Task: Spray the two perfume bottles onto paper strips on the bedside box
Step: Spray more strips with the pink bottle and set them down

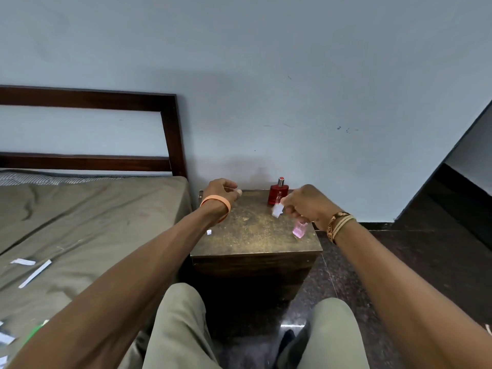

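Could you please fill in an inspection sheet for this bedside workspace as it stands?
Surface: bedside box, scuffed wooden top.
Job's things: red perfume bottle upright at the back; pink perfume bottle near the right edge; paper strip held above the box.
Clutter: paper scrap at the box's left edge; loose strips on the bed.
Hands: left hand loosely curled, empty; right hand pinches the paper strip.
Cables: nothing seen.
Surroundings: bed beside the box, wall behind, dark floor.
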`<action>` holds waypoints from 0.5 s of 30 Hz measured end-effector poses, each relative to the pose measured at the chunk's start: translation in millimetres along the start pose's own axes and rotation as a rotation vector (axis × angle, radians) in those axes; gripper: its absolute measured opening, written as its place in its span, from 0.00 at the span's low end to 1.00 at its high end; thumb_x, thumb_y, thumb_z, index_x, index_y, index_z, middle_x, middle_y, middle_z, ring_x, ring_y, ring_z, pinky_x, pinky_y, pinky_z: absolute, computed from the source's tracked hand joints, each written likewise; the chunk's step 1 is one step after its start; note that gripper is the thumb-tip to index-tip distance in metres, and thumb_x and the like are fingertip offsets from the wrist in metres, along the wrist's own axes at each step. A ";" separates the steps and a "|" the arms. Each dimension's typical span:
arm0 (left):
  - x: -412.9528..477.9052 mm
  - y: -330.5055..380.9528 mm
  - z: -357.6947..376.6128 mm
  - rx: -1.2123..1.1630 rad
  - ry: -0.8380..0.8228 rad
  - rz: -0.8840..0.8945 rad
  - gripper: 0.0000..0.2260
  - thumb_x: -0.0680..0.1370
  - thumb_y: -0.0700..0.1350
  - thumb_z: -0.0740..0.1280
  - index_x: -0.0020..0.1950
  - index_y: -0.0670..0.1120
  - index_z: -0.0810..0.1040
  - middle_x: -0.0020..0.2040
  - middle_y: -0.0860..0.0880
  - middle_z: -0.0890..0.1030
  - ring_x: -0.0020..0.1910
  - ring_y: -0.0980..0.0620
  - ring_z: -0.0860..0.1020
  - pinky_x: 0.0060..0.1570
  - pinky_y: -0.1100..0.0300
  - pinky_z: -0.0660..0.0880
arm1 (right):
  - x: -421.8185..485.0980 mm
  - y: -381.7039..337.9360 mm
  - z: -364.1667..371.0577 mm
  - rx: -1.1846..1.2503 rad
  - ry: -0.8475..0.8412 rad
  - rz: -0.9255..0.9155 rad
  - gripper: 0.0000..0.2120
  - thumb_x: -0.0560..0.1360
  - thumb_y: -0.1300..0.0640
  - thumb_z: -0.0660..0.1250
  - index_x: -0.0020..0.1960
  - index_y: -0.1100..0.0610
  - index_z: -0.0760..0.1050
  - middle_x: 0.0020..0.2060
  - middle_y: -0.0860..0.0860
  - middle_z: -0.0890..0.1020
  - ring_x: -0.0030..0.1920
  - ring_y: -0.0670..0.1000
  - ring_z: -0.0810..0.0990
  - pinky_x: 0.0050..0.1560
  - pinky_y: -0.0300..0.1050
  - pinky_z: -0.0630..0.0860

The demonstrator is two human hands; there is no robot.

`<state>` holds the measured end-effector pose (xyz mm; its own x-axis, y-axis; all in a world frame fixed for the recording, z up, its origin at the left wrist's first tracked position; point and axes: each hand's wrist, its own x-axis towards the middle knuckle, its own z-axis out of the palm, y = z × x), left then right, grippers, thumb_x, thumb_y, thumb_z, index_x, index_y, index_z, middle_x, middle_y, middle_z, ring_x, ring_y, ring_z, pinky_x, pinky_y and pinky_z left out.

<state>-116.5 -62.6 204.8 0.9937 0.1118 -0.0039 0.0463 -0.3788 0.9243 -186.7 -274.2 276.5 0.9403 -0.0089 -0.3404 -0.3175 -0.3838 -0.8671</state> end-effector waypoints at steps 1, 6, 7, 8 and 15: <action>-0.1 0.7 2.3 -0.003 -0.003 0.001 0.05 0.72 0.44 0.73 0.46 0.50 0.80 0.42 0.50 0.82 0.43 0.51 0.80 0.48 0.51 0.81 | 0.9 2.0 -0.2 0.002 -0.004 -0.033 0.07 0.78 0.60 0.66 0.47 0.64 0.80 0.36 0.55 0.79 0.31 0.49 0.75 0.33 0.41 0.73; 1.6 3.2 10.6 0.005 -0.052 0.001 0.07 0.71 0.42 0.74 0.40 0.52 0.78 0.41 0.47 0.83 0.41 0.48 0.81 0.48 0.49 0.81 | 6.7 2.0 -10.2 0.381 -0.221 0.025 0.06 0.76 0.60 0.69 0.46 0.63 0.80 0.35 0.54 0.81 0.33 0.50 0.78 0.36 0.43 0.79; 1.3 3.5 11.4 0.009 -0.056 -0.001 0.07 0.72 0.42 0.73 0.40 0.52 0.78 0.41 0.48 0.82 0.43 0.47 0.81 0.48 0.49 0.81 | 10.6 4.8 -6.7 0.130 -0.118 0.011 0.06 0.76 0.61 0.68 0.42 0.62 0.80 0.34 0.54 0.79 0.31 0.49 0.76 0.34 0.41 0.76; 1.3 3.6 12.1 0.012 -0.065 -0.001 0.06 0.72 0.42 0.73 0.41 0.52 0.78 0.41 0.48 0.82 0.44 0.47 0.82 0.48 0.49 0.81 | 7.8 4.6 -2.7 -0.064 -0.017 -0.007 0.08 0.77 0.61 0.67 0.40 0.61 0.79 0.33 0.53 0.78 0.30 0.48 0.74 0.33 0.40 0.73; 0.4 2.3 13.7 0.007 -0.093 -0.021 0.04 0.73 0.40 0.73 0.45 0.46 0.79 0.45 0.43 0.83 0.46 0.44 0.81 0.50 0.49 0.80 | 14.2 13.4 -5.9 0.213 -0.168 0.015 0.05 0.76 0.61 0.70 0.43 0.62 0.81 0.32 0.53 0.80 0.31 0.49 0.77 0.34 0.42 0.77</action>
<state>-114.6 -76.1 201.7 0.9977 0.0343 -0.0592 0.0678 -0.3834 0.9211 -176.8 -284.9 262.3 0.9070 0.1474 -0.3944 -0.3671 -0.1819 -0.9122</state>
